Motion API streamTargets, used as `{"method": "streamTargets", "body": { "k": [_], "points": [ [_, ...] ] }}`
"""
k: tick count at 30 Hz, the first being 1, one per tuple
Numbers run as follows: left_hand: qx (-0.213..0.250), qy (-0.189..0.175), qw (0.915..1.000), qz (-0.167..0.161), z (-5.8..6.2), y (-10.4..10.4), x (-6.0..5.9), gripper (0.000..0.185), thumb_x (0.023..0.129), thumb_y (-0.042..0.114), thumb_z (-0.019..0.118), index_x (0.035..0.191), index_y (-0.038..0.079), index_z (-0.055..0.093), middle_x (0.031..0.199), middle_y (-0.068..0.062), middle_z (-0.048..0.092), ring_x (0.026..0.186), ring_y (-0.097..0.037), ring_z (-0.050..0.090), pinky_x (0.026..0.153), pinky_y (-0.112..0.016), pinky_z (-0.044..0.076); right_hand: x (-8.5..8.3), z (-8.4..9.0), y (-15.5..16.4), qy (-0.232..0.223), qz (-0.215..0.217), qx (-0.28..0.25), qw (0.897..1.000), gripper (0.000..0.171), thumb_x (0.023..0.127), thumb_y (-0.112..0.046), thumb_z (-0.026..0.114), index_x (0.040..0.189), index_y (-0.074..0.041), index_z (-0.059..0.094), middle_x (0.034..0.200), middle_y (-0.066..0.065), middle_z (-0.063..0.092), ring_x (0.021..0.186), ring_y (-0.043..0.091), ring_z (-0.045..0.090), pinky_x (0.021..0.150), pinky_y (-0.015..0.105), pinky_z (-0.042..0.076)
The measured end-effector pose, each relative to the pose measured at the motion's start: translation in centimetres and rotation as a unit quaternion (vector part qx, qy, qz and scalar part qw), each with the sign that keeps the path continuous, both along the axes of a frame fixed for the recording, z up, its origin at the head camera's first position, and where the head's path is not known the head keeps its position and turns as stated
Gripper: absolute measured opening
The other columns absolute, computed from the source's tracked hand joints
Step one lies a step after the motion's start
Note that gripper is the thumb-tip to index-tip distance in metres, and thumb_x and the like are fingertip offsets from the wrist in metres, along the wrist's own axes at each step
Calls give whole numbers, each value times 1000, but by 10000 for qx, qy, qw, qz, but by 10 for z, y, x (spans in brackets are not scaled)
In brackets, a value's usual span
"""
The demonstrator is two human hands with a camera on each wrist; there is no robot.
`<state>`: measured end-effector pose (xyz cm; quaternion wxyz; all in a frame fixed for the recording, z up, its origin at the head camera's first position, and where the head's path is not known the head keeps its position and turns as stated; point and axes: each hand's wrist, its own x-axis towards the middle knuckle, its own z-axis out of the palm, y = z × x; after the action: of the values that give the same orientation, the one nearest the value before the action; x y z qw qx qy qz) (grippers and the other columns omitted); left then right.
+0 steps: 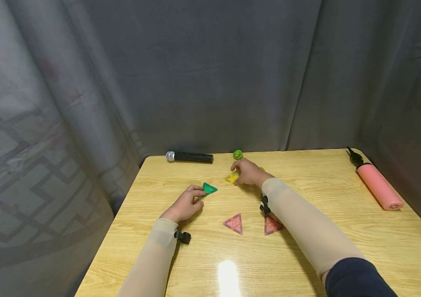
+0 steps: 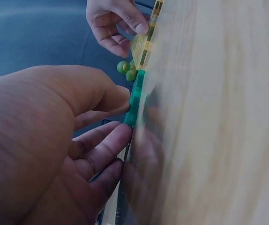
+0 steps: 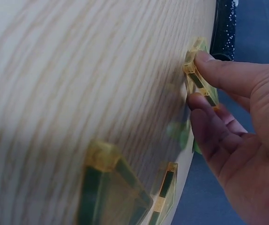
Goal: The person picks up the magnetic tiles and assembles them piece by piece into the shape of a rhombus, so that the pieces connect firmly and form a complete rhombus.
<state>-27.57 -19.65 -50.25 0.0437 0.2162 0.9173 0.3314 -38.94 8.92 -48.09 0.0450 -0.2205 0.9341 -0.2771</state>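
Observation:
My left hand [image 1: 186, 203] pinches a green triangular tile [image 1: 209, 189] at its edges, left of the table's middle. In the left wrist view the green tile [image 2: 134, 101] lies between thumb and fingertips, low over the wood. Farther back, my right hand [image 1: 249, 171] holds a yellow triangular tile [image 1: 231, 177] between thumb and fingers. The right wrist view shows this yellow tile [image 3: 201, 72] see-through, with a thick edge. Two more yellow tiles, a near one [image 3: 111, 187] and a farther one [image 3: 165, 197], lie by the right wrist, mostly hidden in the head view.
Two pink triangular tiles, one in front [image 1: 234, 224] and one beside the right forearm [image 1: 271, 225], lie nearer me. Along the back edge are a black microphone [image 1: 191, 157] and a green lobed thing [image 1: 238, 154]. A pink hand pump [image 1: 379, 185] lies at the right edge.

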Motion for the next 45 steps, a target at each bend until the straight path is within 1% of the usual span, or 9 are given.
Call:
{"method": "streamTargets", "body": {
  "k": [6, 12, 18, 21, 24, 27, 29, 37, 45],
  "points": [
    [49, 71, 10000, -23, -2, 1, -1, 37, 95, 13, 62, 132, 7, 59, 140, -10, 43, 126, -24, 45, 104, -42, 38, -2, -2, 2, -5, -16, -221, 9998, 53, 66, -9, 90, 114, -8, 66, 108, 8, 52, 93, 23, 52, 86, 37, 46],
    [125, 40, 9999, -41, -4, 1, -3, 37, 95, 14, 62, 131, 8, 59, 141, -8, 42, 128, -24, 43, 105, -42, 37, -1, -1, 1, -228, -127, -464, 9986, 55, 68, -5, 87, 118, -6, 64, 109, 10, 53, 94, 24, 52, 85, 37, 46],
    [186, 56, 9998, -103, -4, 1, -1, 36, 96, 14, 61, 131, 8, 60, 142, -8, 42, 129, -26, 42, 105, -45, 37, 1, -2, 2, -514, -76, -755, 9958, 57, 74, -5, 83, 125, -3, 57, 86, 8, 57, 73, 20, 52, 68, 32, 47],
    [221, 71, 9996, -142, -3, 2, 0, 35, 95, 13, 61, 130, 8, 60, 142, -8, 43, 130, -26, 42, 105, -45, 37, 1, -1, 2, -458, -53, -744, 9962, 46, 77, -7, 82, 118, -3, 61, 78, 5, 57, 68, 17, 51, 65, 29, 46],
    [212, 41, 9997, -150, -1, 4, 0, 35, 95, 13, 62, 129, 8, 61, 142, -7, 43, 130, -24, 41, 105, -41, 37, 1, -1, 2, -376, -67, -770, 9963, 28, 78, -8, 81, 101, -5, 65, 75, 4, 57, 67, 16, 51, 64, 29, 45],
    [174, 64, 9997, -176, -1, 5, 2, 34, 95, 13, 62, 129, 8, 61, 143, -7, 43, 130, -24, 41, 104, -40, 39, 1, 0, 1, -299, -62, -776, 9965, 17, 80, -9, 79, 90, -7, 66, 76, 4, 57, 69, 16, 52, 64, 29, 44],
    [124, 99, 9997, -201, -1, 6, 2, 34, 96, 13, 61, 129, 8, 61, 143, -7, 43, 131, -23, 41, 104, -39, 39, 1, -1, 1, -293, -76, -800, 9963, 14, 81, -10, 78, 88, -8, 66, 77, 4, 57, 69, 16, 52, 63, 28, 44],
    [100, 236, 9991, -329, -4, 9, 1, 36, 95, 15, 62, 130, 7, 60, 143, -7, 43, 132, -24, 40, 106, -41, 36, 3, 2, -2, -370, -185, -1007, 9941, 18, 85, -11, 75, 100, -8, 65, 83, 5, 57, 74, 17, 52, 65, 28, 45],
    [-62, 213, 9990, -383, -5, 14, 2, 39, 97, 20, 61, 134, 10, 58, 145, -5, 40, 134, -22, 37, 107, -40, 35, 9, 10, -9, -143, -144, -1211, 9924, 19, 88, -12, 71, 105, -7, 64, 90, 4, 59, 79, 18, 54, 70, 30, 47]
  ]
}}
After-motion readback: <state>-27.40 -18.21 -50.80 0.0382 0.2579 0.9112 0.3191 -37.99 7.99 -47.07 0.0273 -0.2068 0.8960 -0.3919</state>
